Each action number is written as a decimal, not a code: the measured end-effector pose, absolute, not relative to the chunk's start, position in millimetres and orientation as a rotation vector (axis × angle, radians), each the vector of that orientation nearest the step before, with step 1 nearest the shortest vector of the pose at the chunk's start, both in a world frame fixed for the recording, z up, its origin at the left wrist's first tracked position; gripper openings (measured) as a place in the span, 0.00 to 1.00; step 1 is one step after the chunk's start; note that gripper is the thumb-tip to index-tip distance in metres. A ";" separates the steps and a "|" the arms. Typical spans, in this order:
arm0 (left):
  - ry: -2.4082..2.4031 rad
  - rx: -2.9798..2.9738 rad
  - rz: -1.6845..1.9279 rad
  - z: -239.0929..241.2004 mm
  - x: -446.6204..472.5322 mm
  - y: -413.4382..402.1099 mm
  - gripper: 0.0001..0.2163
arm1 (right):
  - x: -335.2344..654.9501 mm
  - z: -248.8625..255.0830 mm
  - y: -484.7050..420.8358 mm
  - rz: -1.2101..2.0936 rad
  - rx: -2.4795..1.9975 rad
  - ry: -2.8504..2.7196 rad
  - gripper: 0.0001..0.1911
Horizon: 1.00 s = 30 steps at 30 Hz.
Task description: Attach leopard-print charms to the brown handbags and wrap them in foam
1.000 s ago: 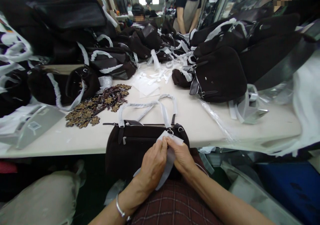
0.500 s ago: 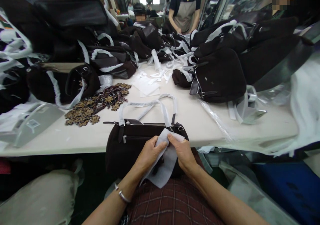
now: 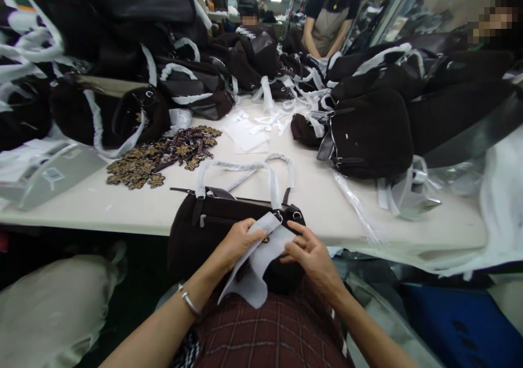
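A dark brown handbag [image 3: 208, 232] hangs over the table's near edge onto my lap, its handles wrapped in white strips [image 3: 245, 169]. A thin white foam sheet [image 3: 255, 264] lies over the bag's right end by a metal ring. My left hand [image 3: 237, 243] pinches the sheet's upper left edge. My right hand [image 3: 310, 256] rests on the sheet's right side with fingers pressed down on it and the bag.
A pile of brown flower-shaped charms [image 3: 159, 161] lies on the white table [image 3: 318, 194]. Dark bags [image 3: 368, 134] with white-wrapped straps crowd left, back and right. A grey box [image 3: 53, 175] sits left. A person in an apron [image 3: 330, 19] stands at the far end.
The white sheet was bunched between both hands near the ring; now it is spread open over the bag's end. My hands have moved apart, and the view has tilted slightly.
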<state>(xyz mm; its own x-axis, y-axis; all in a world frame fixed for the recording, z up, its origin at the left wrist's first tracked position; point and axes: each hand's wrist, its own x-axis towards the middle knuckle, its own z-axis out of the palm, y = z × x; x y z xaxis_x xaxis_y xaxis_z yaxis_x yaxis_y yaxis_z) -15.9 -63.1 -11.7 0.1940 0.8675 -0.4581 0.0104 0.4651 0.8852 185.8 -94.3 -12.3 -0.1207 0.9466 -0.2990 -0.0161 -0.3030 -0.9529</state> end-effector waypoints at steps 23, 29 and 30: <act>1.045 1.065 0.681 -4.3 -35.3 -60.6 0.10 | 164.2 18.3 -20.2 0.799 -0.980 -2.143 0.07; 0.993 1.236 0.612 -4.4 -39.4 -53.2 0.14 | 161.8 35.7 3.3 1.097 -1.024 -2.405 0.37; 1.008 1.280 0.621 -5.1 -39.3 -51.9 0.16 | 161.5 37.2 7.7 1.109 -1.012 -2.475 0.35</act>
<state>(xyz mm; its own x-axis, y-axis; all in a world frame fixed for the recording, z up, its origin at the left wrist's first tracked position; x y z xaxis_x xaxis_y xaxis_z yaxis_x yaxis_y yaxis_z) -39.3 -51.9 -5.1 0.4595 0.8483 -0.2631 0.1462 0.2199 0.9645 161.5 7.7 37.2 -0.7291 0.6822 -0.0553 0.4953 0.4701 -0.7306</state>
